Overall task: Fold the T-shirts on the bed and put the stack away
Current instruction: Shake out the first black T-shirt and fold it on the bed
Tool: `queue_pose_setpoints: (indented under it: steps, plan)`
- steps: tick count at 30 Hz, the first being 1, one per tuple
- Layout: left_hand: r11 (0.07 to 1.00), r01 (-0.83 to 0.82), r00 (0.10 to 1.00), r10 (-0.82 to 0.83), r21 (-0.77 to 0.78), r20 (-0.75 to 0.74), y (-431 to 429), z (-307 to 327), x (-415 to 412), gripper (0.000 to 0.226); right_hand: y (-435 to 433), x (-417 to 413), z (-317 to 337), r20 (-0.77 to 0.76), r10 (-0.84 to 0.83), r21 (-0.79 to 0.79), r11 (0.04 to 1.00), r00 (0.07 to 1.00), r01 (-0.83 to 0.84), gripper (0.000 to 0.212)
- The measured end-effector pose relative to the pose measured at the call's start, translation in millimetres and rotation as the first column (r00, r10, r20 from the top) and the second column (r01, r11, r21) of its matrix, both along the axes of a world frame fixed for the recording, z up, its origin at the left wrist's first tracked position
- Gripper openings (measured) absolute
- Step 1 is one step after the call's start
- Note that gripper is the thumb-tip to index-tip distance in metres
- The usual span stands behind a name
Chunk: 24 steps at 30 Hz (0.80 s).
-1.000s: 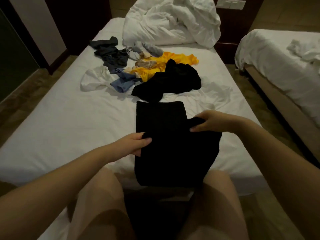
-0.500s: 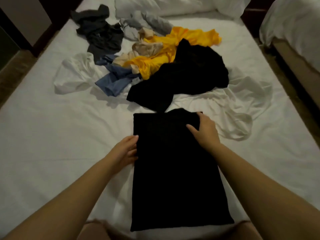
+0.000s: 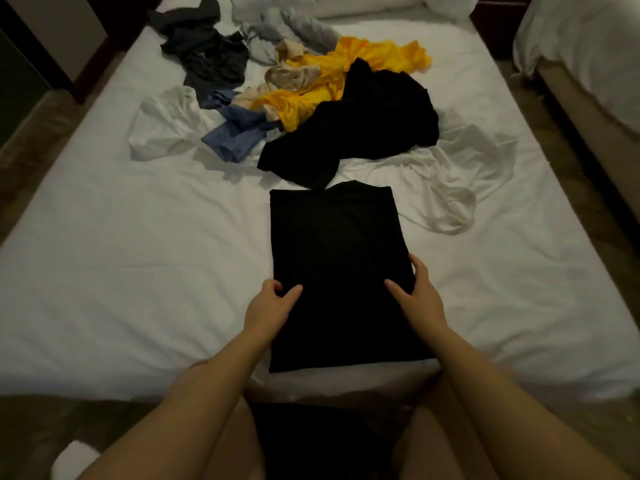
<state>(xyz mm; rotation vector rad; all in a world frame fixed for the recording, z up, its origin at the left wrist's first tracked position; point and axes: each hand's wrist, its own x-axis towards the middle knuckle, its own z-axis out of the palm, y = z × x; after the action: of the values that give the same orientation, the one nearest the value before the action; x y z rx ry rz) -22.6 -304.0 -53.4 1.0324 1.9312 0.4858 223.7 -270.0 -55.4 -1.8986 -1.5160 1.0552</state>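
Note:
A black T-shirt (image 3: 337,258) lies flat on the white bed (image 3: 121,271) as a long folded rectangle. My left hand (image 3: 272,304) pinches its left edge near the middle, thumb on top. My right hand (image 3: 417,294) grips its right edge at the same height. Farther up the bed lies a loose pile: a crumpled black shirt (image 3: 360,123), a yellow one (image 3: 346,77), a blue one (image 3: 239,133), a beige one (image 3: 291,76), a dark grey one (image 3: 204,53), a light grey one (image 3: 294,27) and white ones (image 3: 166,126) (image 3: 460,171).
A second bed (image 3: 588,46) with white bedding stands at the right across a narrow floor gap. Pillows and a duvet (image 3: 346,3) lie at the head of the bed. Dark furniture (image 3: 52,39) stands at the left. My bare legs are below the bed's near edge.
The black shirt went from half lifted to lying flat. Both hands slid from its far end back toward me to the middle of its side edges.

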Motion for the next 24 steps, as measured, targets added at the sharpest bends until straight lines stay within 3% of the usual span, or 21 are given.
queue_pose_setpoints:
  steps: [6,9,11,14,18,21,24]
  plan:
    - [0.997,0.041,0.999,-0.043,-0.059,-0.019,-64,-9,7,0.047,-65,12,-6,0.006,-0.042,-0.112,0.993,0.999,0.042,0.054]
    - [0.999,-0.018,0.997,0.021,-0.035,0.074,-84,-11,6,0.042,-87,14,-5,0.005,-0.147,-0.162,0.976,0.989,0.146,0.047]
    - [0.998,-0.059,0.985,0.061,-0.015,0.16,-90,-7,4,0.04,-95,14,-3,-0.011,-0.133,-0.175,0.976,0.991,0.129,0.037]
    - [0.998,-0.049,0.972,0.039,0.039,0.231,-93,2,1,0.039,-101,17,1,-0.035,-0.134,-0.121,0.984,0.99,0.129,0.023]
    - [0.993,0.038,0.972,-0.063,0.113,0.227,-97,14,-3,0.024,-108,23,11,0.061,-0.163,0.009,0.987,0.985,0.163,0.038]
    - [0.991,0.101,0.981,-0.114,0.093,0.156,-104,11,-15,0.016,-116,29,15,0.021,-0.162,0.072,0.984,0.987,0.16,0.034]
    - [0.997,0.062,0.972,-0.068,0.036,0.225,-111,13,-23,0.019,-122,27,21,0.001,-0.133,0.076,0.988,0.991,0.132,0.035]
